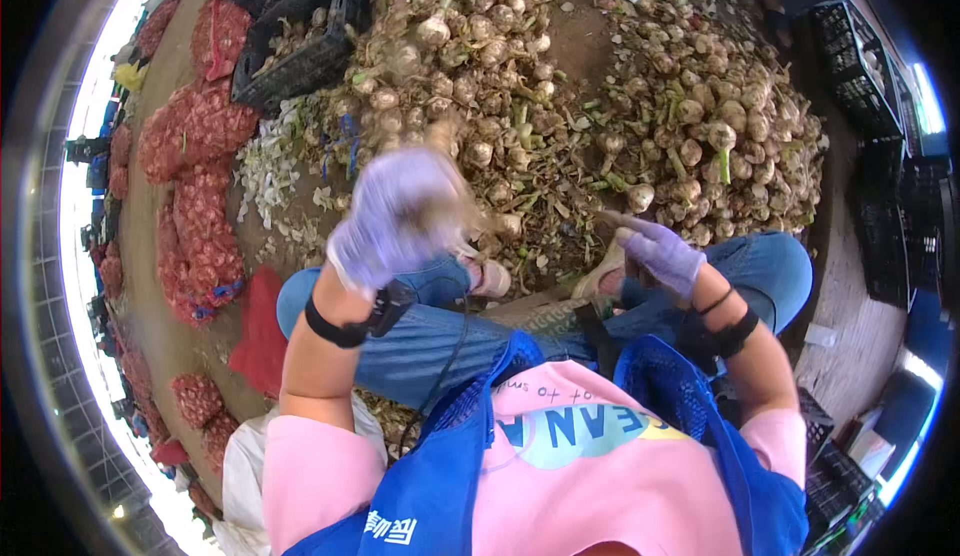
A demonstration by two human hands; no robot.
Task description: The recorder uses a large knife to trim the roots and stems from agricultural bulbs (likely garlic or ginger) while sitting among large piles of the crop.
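Observation:
My left hand, in a pale purple glove, is blurred above the near edge of a heap of garlic bulbs. Brownish blur shows at its fingers; whether that is a bulb or soiled glove cannot be told. My right hand, gloved alike, is over my right shin, its fingers pointing left towards a second garlic heap. Its fingertips look brown, and the underside of the hand is hidden. A garlic bulb with a green stem lies on the right heap. Dry leaves and cut stems litter the ground between my feet.
Red mesh sacks of garlic lie at the left, near white peelings. A black plastic crate holding some bulbs stands at the upper left. More black crates line the right side. My crossed legs in jeans lie below the heaps.

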